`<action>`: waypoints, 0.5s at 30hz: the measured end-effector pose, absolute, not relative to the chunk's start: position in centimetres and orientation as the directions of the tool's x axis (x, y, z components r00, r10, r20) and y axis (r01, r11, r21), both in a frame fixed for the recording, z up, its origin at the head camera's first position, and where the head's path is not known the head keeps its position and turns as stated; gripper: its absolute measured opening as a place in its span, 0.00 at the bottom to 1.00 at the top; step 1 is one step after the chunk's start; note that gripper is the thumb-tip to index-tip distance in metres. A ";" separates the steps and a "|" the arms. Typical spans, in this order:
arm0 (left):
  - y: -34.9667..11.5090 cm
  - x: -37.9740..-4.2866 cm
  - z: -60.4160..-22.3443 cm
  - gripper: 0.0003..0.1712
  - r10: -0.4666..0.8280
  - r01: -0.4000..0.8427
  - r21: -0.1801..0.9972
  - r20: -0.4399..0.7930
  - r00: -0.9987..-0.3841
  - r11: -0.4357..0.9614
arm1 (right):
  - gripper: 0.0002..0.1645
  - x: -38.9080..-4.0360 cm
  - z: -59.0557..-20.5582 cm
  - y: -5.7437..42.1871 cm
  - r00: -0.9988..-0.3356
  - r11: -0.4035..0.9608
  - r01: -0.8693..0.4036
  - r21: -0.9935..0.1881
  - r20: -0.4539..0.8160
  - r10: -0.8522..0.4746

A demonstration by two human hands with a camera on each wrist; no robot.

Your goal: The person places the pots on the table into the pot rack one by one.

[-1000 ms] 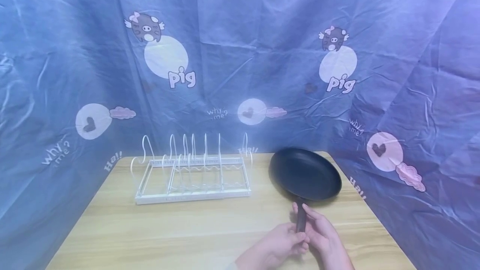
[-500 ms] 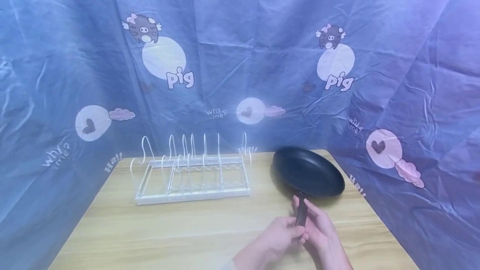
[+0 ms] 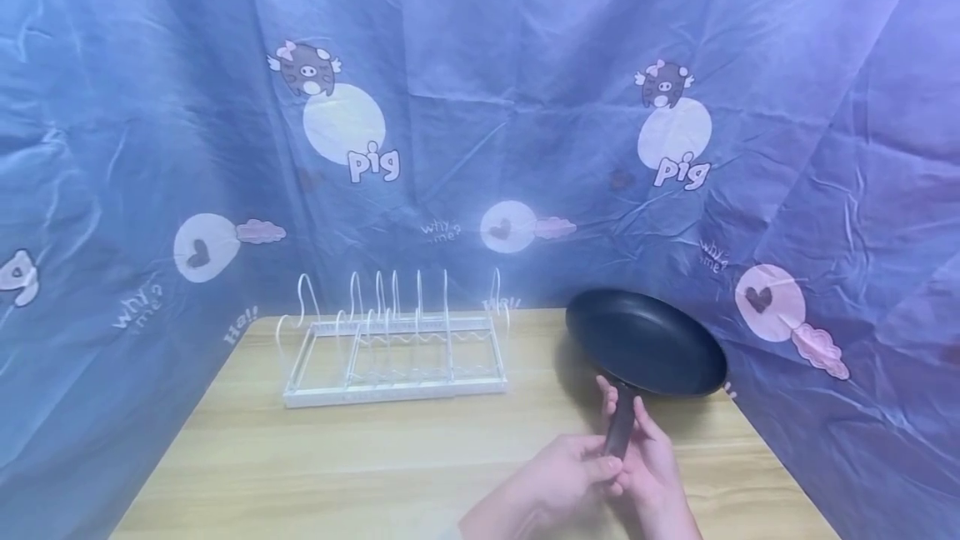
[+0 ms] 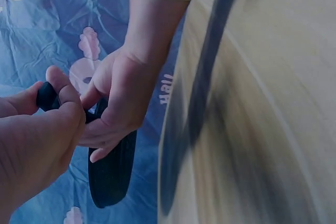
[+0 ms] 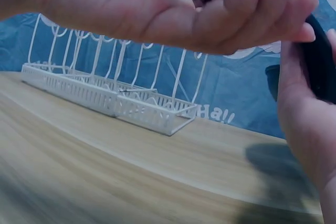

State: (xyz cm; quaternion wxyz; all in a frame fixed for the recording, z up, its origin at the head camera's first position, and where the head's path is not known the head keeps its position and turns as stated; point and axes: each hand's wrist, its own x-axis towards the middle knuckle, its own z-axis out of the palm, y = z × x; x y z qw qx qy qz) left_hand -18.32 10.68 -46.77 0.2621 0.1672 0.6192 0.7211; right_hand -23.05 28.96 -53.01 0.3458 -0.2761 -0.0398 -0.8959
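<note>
A black frying pan (image 3: 645, 344) hangs at the right of the table in the head view, its dark inside facing up and tilted toward me. My left hand (image 3: 566, 473) pinches the end of its handle (image 3: 621, 422), thumb on top. Nearer the pan body, my right hand (image 3: 654, 465) holds the same handle from below and from the right, fingers and thumb on either side. The left wrist view has the pan (image 4: 113, 174) edge-on beyond the right hand (image 4: 123, 90), apart from the tabletop. In the right wrist view most of the pan is hidden behind the hands.
A white wire rack (image 3: 396, 394) with several upright loops stands on the wooden table (image 3: 360, 457), left of the pan. Blue printed cloth (image 3: 465, 48) walls in the back and both sides. The pan's shadow (image 5: 283, 166) falls on the table.
Both hands have moved the pan to the right and slightly up in the head view, away from the rack. Their hold on the handle stays the same. The head view has shifted a little.
</note>
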 end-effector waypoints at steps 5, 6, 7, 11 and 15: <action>10.2 -17.8 -45.7 0.16 0.609 -0.113 0.992 -0.056 -0.791 -0.055 | 0.36 -22.6 -52.4 28.7 -0.586 -0.773 0.623 -0.117 0.585 -0.561; 10.1 -17.7 -45.5 0.16 0.614 -0.107 0.993 -0.052 -0.788 -0.054 | 0.36 -22.5 -52.3 28.7 -0.587 -0.774 0.622 -0.115 0.586 -0.559; 10.0 -17.6 -45.4 0.16 0.617 -0.107 0.993 -0.049 -0.786 -0.056 | 0.35 -22.4 -52.2 28.7 -0.588 -0.777 0.619 -0.117 0.587 -0.557; 9.8 -17.2 -45.0 0.16 0.623 -0.100 0.993 -0.038 -0.781 -0.065 | 0.35 -22.1 -51.7 28.6 -0.601 -0.784 0.609 -0.117 0.578 -0.553; 9.4 -17.0 -44.8 0.16 0.637 -0.080 0.995 -0.020 -0.771 -0.066 | 0.34 -21.7 -50.9 28.4 -0.621 -0.807 0.577 -0.126 0.574 -0.533</action>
